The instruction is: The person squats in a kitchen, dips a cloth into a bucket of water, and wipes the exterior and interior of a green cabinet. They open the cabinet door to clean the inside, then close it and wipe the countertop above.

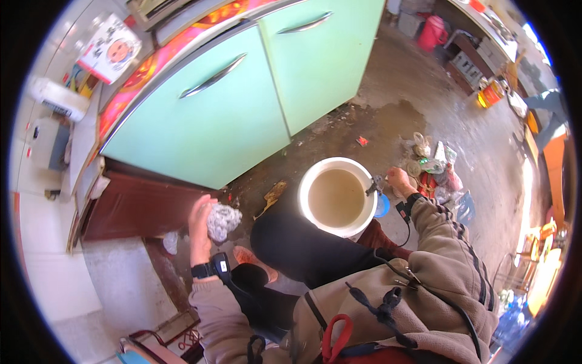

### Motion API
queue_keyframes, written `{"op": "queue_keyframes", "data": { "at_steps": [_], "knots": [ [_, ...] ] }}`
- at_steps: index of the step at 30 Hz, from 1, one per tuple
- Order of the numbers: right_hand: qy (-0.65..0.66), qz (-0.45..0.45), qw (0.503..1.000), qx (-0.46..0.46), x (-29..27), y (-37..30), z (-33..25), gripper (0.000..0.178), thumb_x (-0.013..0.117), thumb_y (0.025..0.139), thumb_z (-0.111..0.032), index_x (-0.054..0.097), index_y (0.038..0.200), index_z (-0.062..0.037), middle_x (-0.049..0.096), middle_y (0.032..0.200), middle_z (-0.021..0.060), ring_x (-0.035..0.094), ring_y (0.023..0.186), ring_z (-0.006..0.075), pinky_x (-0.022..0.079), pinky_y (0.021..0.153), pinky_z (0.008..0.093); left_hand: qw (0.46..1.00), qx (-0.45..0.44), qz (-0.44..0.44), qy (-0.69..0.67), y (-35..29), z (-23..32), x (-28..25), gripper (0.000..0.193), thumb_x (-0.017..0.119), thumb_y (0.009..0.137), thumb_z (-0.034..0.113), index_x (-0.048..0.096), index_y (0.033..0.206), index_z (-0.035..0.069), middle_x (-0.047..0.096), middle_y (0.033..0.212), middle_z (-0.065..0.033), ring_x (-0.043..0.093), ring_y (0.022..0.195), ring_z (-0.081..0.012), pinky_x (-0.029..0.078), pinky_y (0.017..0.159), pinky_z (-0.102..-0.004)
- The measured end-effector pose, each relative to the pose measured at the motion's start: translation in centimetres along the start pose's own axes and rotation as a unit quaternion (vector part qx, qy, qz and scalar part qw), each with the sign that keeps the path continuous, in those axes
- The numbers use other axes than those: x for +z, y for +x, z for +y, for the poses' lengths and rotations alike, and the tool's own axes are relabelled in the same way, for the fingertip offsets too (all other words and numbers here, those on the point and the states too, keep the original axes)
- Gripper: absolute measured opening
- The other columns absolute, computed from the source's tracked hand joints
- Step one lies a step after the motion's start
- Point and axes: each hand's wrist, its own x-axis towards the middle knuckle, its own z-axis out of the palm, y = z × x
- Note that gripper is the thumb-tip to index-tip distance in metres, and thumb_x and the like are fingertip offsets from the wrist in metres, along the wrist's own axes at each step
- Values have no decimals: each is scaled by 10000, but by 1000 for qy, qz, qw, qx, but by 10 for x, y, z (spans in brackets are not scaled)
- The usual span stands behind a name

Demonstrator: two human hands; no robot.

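- Left of centre in the frame, my left grip (199, 227) holds a crumpled grey-white wad (224, 221) against the fingers, out of the water and well apart from the bucket.
- Toward the upper left and top centre, the pale green cabinet doors (200, 121) are shut; I cannot tell whether any work on them is finished.
- Mid-frame, the white bucket (337, 162) stands upright beside my leg, holding cloudy water (337, 197); by that murk I judge some washing done, the work partway.
- Just right of it, my right grip (398, 180) is bunched near a dark lump (377, 183) at the rim; I cannot tell whether it holds anything.
- Farther right, mixed litter (433, 167) lies on the floor, not yet cleared.
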Motion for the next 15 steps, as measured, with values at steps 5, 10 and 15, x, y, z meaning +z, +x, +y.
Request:
{"op": "queue_keyframes", "data": {
  "at_steps": [5,10,15],
  "knots": [
    [164,-109,976,-91,-23,0,-105,258,651,787,-220,657,985,-53,672,796,80,655,754,214,516,670,353,994,33,18,-99,2,32,10,336,488,955,205,518,1217,-3,594,1103,-125,583,993,-183,475,869,-329],
    [290,-322,851,-297,-36,-39,-243,710,693,823,-275,330,1398,-71,545,1211,153,553,1088,230,446,917,349,990,93,-63,-90,7,84,71,414,514,950,206,417,1314,36,546,1172,-96,528,1083,-186,433,921,-339],
    [451,-442,693,-347,-30,-85,-340,947,722,799,-201,71,1478,-86,364,1394,112,449,1215,227,399,984,351,984,62,-167,27,1,112,151,662,548,936,275,175,1438,57,368,1360,-122,425,1210,-212,349,1002,-363]
  ]
}}
